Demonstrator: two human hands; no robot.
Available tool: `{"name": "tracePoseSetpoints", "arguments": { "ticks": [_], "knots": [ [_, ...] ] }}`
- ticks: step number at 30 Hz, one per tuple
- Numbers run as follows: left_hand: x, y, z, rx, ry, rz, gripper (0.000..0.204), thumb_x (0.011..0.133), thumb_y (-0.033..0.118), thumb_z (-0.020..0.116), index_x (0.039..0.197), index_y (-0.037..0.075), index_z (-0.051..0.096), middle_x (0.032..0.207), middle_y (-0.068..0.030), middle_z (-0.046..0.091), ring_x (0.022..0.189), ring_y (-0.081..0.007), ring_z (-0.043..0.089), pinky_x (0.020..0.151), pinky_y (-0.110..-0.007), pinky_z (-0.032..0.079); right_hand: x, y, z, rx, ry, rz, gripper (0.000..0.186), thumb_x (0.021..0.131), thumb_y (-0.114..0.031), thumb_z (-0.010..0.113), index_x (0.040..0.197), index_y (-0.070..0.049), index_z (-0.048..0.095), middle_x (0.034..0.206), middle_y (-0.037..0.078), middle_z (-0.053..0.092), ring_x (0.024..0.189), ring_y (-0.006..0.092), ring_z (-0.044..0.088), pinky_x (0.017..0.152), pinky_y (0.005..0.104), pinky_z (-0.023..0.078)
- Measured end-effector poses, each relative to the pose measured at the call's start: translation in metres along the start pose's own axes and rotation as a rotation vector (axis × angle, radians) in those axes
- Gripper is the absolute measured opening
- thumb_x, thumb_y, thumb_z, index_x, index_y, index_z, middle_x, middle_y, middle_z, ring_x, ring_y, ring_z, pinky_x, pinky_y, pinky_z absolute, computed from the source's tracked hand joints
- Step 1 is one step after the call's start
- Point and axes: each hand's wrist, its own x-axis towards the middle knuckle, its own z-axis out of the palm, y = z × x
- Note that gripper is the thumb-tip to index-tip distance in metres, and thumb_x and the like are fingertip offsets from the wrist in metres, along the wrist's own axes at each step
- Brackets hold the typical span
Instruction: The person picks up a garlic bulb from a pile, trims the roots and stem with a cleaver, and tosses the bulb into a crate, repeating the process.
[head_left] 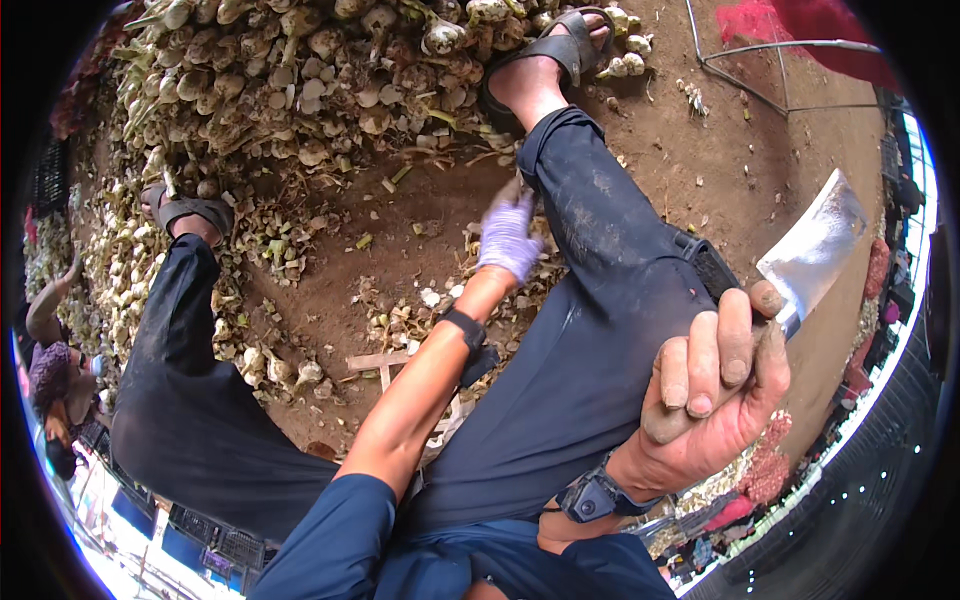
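Note:
My right hand is raised above my right thigh, its bare, soil-stained fingers closed round the handle of a knife. The knife's broad, curved metal blade points up and away to the right. My left hand, in a thin purple glove with bare fingertips, reaches down beside my right shin over the littered soil. Its fingers are blurred, and I cannot make out whether they hold anything. Beyond it lies a big heap of garlic bulbs with stalks and dry skins.
Garlic bulbs and cut scraps litter the soil between my sandalled feet. A small wooden piece lies below my left forearm. At the upper right stand a thin metal frame and red cloth. Another person is at the far left.

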Motion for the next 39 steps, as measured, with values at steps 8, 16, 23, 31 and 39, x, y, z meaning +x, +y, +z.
{"name": "tracePoseSetpoints", "arguments": {
  "ticks": [8, 16, 23, 31, 39],
  "knots": [
    [-0.140, -0.132, -0.125, 0.475, 0.375, -0.993, 0.052, 0.078, 0.014, 0.069, 0.125, -0.001, 0.054, 0.112, -0.0270, 0.065, 0.105, -0.0411, 0.063, 0.094, -0.046, 0.050, 0.001, -0.008, -0.007, 0.033, -0.036, 0.032, 0.027, 0.105, -0.020, 0.042, 0.123, -0.001, 0.050, 0.072, 0.004, 0.045, 0.049, 0.0146, 0.045, 0.046, 0.0383, 0.052],
    [-0.151, -0.125, -0.039, 0.452, -0.013, -1.263, 0.043, 0.089, 0.018, 0.063, 0.127, 0.006, 0.046, 0.113, -0.0160, 0.069, 0.101, -0.0279, 0.070, 0.088, -0.039, 0.052, 0.001, -0.010, -0.014, 0.057, -0.022, 0.026, 0.028, 0.105, -0.019, 0.041, 0.124, 0.001, 0.048, 0.072, 0.004, 0.044, 0.049, 0.0149, 0.043, 0.045, 0.0387, 0.051],
    [-0.081, -0.072, 0.065, 0.380, -0.356, -0.800, 0.059, 0.092, 0.035, 0.060, 0.135, -0.002, 0.042, 0.134, -0.0194, 0.057, 0.121, -0.0323, 0.058, 0.100, -0.036, 0.048, 0.001, -0.013, -0.001, 0.056, -0.037, 0.063, 0.032, 0.107, -0.019, 0.034, 0.126, 0.006, 0.043, 0.073, 0.007, 0.040, 0.050, 0.0175, 0.039, 0.043, 0.0362, 0.040],
    [-0.001, 0.017, 0.036, -0.140, -0.309, -0.237, 0.036, 0.088, 0.020, 0.062, 0.120, 0.005, 0.063, 0.107, -0.0152, 0.070, 0.091, -0.0285, 0.067, 0.083, -0.040, 0.055, 0.001, -0.009, -0.005, 0.049, -0.090, 0.077, 0.032, 0.107, -0.018, 0.032, 0.125, 0.006, 0.042, 0.076, 0.007, 0.040, 0.050, 0.0174, 0.039, 0.043, 0.0344, 0.039],
    [-0.002, -0.215, -0.333, 0.593, 0.722, -0.670, 0.056, 0.077, 0.010, 0.065, 0.132, 0.005, 0.058, 0.115, -0.0223, 0.069, 0.102, -0.0359, 0.068, 0.090, -0.042, 0.052, 0.002, -0.002, 0.004, 0.018, -0.063, 0.037, 0.027, 0.106, -0.015, 0.036, 0.121, 0.007, 0.042, 0.074, 0.006, 0.040, 0.049, 0.0166, 0.039, 0.041, 0.0321, 0.039]
  ]
}}
